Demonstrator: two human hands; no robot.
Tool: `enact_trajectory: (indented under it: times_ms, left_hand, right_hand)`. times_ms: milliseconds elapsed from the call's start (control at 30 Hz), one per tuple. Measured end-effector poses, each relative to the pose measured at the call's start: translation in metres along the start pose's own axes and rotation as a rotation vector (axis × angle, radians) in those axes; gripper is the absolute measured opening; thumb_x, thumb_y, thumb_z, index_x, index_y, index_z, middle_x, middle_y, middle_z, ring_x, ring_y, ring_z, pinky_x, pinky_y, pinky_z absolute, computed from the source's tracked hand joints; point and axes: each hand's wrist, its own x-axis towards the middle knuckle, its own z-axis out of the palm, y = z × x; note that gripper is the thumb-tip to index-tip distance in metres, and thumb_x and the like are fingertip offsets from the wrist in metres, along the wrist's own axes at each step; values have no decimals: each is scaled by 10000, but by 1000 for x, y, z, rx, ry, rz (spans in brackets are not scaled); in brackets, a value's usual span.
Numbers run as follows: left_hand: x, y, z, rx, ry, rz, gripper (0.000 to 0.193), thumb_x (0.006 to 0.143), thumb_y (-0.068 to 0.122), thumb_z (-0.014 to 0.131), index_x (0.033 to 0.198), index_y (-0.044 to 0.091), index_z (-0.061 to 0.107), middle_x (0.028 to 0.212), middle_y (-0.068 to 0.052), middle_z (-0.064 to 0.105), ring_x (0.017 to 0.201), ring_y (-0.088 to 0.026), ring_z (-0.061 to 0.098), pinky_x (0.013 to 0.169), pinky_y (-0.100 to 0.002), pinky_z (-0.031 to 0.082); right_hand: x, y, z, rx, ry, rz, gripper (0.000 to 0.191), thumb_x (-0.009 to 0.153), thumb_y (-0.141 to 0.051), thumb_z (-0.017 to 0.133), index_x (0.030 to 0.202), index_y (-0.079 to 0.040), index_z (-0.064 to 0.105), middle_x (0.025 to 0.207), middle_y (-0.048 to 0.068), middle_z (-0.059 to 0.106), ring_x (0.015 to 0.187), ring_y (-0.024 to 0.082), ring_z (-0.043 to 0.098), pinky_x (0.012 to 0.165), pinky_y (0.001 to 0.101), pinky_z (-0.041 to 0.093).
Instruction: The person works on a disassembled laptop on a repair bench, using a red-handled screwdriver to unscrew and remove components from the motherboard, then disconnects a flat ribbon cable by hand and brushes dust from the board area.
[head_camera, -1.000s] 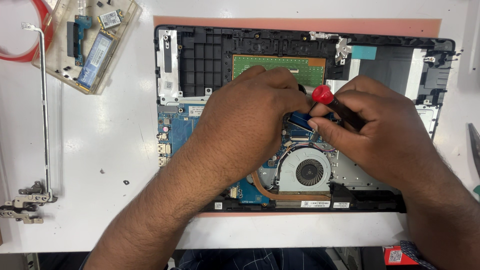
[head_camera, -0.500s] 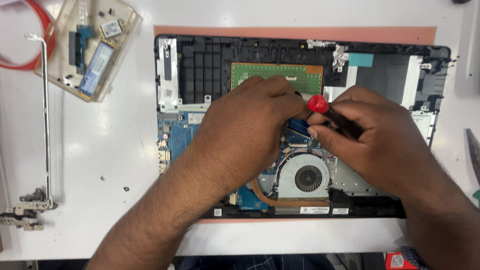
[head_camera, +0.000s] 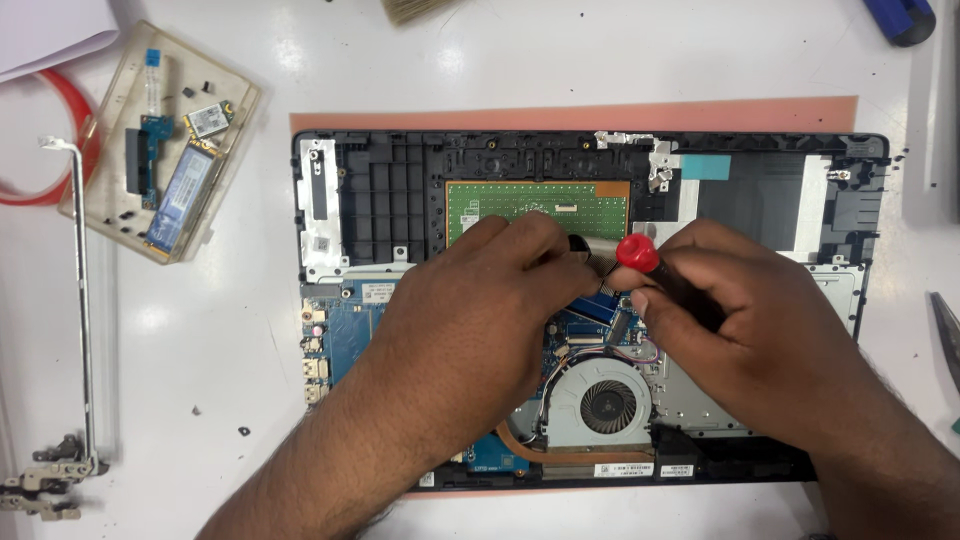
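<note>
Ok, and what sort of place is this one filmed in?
Most likely an electronics repair bench. An opened laptop lies on a white worktable, its fan exposed; a clear tray holds removed boards, and the right hand holds a red-capped screwdriver beside the left hand.

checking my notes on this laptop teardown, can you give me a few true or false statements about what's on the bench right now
1. The right hand grips a screwdriver with a red cap. True.
2. The cooling fan has been lifted out and lies on the bench. False: it sits in the opened laptop.
3. The clear plastic tray holding small circuit boards lies left of the laptop. True.
4. The left hand rests on the white table beside the laptop. False: it is over the laptop's middle, by the screwdriver.
</note>
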Motion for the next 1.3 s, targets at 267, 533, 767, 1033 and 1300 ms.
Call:
enact_trajectory:
  times_ms: [267, 533, 767, 1033, 1300]
  left_hand:
    - [-2, 4, -4, 10, -57, -26, 336, 871, -6, 683, 1171, 141, 721, 1063, -37, 633, 1012, -200, 651, 758, -333, 609]
    - [-5, 0, -4, -55, 3, 11, 353, 843, 11, 705, 1185, 97, 687, 1094, -76, 628, 1067, -227, 656, 817, -357, 610]
    - [-3, -1, -1, -49, 6, 19, 315, 879, 9, 683, 1180, 97, 660, 1077, -82, 626, 1048, -238, 669, 783, -372, 619]
    - [-2, -2, 1, -28, 52, 43, 306, 879, 20, 683, 1175, 94, 664, 1066, -88, 627, 1034, -240, 677, 733, -359, 628]
    - [-3, -1, 2, -6, 31, 40, 260, 893, 13, 677, 1132, 111, 702, 1029, -58, 633, 991, -204, 681, 704, -325, 626]
  right_hand:
    - [-3, 4, -1, -16, -56, 5, 204, 920, -181, 722, 1076, -65, 784, 964, 1, 645, 590, 114, 570, 451, 308, 446]
    - [-8, 1, 1, -97, 24, -77, 287, 887, -277, 775, 1112, -99, 775, 948, 6, 619, 663, 119, 625, 491, 293, 517]
    - [-6, -14, 9, -229, 57, 6, 331, 865, -386, 821, 1039, -114, 747, 931, -12, 610, 667, 138, 620, 522, 334, 510]
    - [-3, -16, 14, -213, 101, -55, 306, 869, -338, 775, 1055, -98, 737, 908, 9, 644, 644, 133, 632, 479, 306, 524]
    - [-3, -11, 1, -108, -61, 67, 224, 938, -290, 759, 1063, -105, 788, 896, 5, 628, 650, 145, 576, 501, 336, 464]
